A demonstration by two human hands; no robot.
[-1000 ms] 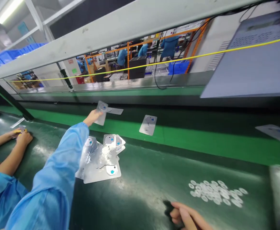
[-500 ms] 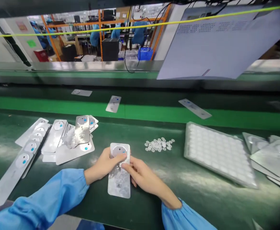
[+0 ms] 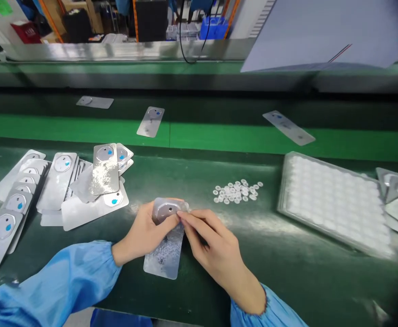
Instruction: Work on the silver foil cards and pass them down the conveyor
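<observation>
A silver foil-faced plate (image 3: 163, 259) with a round grey patch near its top lies tilted on the dark green bench in front of me. My left hand (image 3: 140, 236) grips its upper left side, thumb on the round patch. My right hand (image 3: 210, 247) has its fingers pinched together at the plate's upper right edge; what they pinch is too small to see. A heap of small white discs (image 3: 238, 190) lies just beyond my right hand.
Stacks of similar plates with blue-dotted patches (image 3: 96, 181) spread at the left. A white compartment tray (image 3: 335, 202) sits at the right, with more foil pieces (image 3: 394, 200) beyond it. Three plates (image 3: 150, 121) ride the green conveyor strip behind.
One second ago my left hand reached out to the conveyor with a plate. Since then both hands have come together on a plate in front of me, and my view has tilted down.
</observation>
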